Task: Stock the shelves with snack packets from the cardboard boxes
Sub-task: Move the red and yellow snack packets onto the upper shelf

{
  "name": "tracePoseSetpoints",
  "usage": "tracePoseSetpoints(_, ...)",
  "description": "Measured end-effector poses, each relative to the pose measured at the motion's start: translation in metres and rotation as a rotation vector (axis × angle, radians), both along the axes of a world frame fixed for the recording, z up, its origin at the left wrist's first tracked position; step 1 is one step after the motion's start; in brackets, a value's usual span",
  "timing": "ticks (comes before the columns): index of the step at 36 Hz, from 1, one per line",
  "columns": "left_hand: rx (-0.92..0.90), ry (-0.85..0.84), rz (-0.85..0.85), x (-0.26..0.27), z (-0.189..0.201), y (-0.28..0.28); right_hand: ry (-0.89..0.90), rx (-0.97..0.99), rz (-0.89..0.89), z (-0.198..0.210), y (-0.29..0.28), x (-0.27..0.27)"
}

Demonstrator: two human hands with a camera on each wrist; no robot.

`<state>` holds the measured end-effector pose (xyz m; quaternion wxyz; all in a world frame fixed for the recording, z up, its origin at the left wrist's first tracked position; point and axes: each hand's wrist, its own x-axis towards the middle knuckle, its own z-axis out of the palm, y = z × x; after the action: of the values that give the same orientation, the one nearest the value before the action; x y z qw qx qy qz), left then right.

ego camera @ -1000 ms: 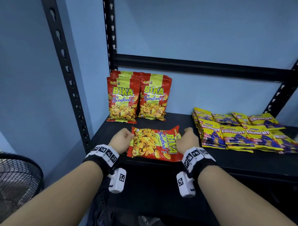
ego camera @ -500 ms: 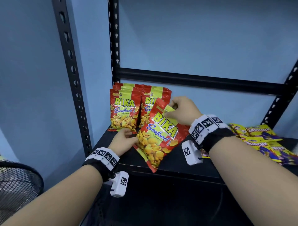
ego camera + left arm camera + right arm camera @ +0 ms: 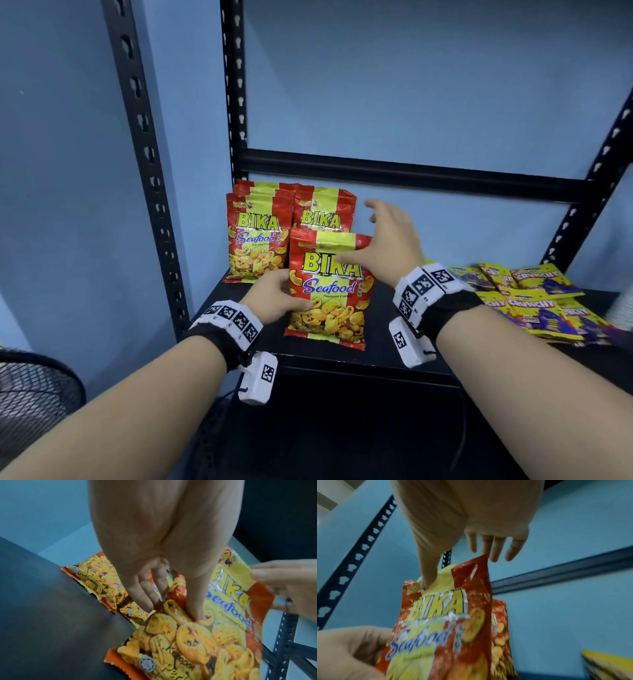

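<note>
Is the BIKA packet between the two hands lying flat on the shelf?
No, the front BIKA packet stands upright on the shelf, the left hand gripping its side and the right hand touching its top.

At the centre of the frame we see a Bika Seafood packet [image 3: 327, 291] standing upright on the shelf [image 3: 376, 329], just in front of the upright Bika packets [image 3: 255, 236] at the back left corner. Our left hand [image 3: 274, 301] sits against its left edge, our right hand [image 3: 387, 240] at its top right. At the right of the frame, well apart, Crunchy packets [image 3: 534, 301] lie flat. A fan [image 3: 30, 404] sits at lower left, below the shelf.
</note>
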<state>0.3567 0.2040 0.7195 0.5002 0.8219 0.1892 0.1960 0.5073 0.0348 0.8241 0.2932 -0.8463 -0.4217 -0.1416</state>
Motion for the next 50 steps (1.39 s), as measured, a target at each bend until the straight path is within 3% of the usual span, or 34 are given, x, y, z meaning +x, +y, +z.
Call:
tracePoseSetpoints(2,-0.036,0.002,0.021,0.001,-0.005,0.004,0.122,0.021,-0.086,-0.014,-0.006,0.007)
tracePoseSetpoints(5,-0.074,0.0,0.044,0.003,-0.01,0.009,0.449,-0.085,-0.085,-0.043,-0.011,0.018)
tracePoseSetpoints(11,-0.07,0.055,0.05,0.007,-0.01,0.013,0.705,-0.124,0.153,-0.088,-0.007,0.027)
tracePoseSetpoints(14,-0.033,0.153,0.11,0.005,-0.005,0.019,0.692,-0.099,0.191,-0.096,-0.002,0.032)
tracePoseSetpoints(19,0.183,0.41,0.302,-0.007,-0.006,0.04,0.648,-0.081,0.134,-0.098,0.014,0.049)
tracePoseSetpoints(26,0.289,0.74,0.28,-0.009,-0.009,0.041,0.534,-0.144,0.072,-0.095,0.045,0.065)
tracePoseSetpoints(36,0.326,0.837,0.282,0.001,-0.008,0.043,0.471,-0.19,0.046,-0.091,0.088,0.08)
tracePoseSetpoints(50,0.379,0.768,0.278,0.0,-0.017,0.045,0.438,-0.236,-0.081,-0.092,0.121,0.103)
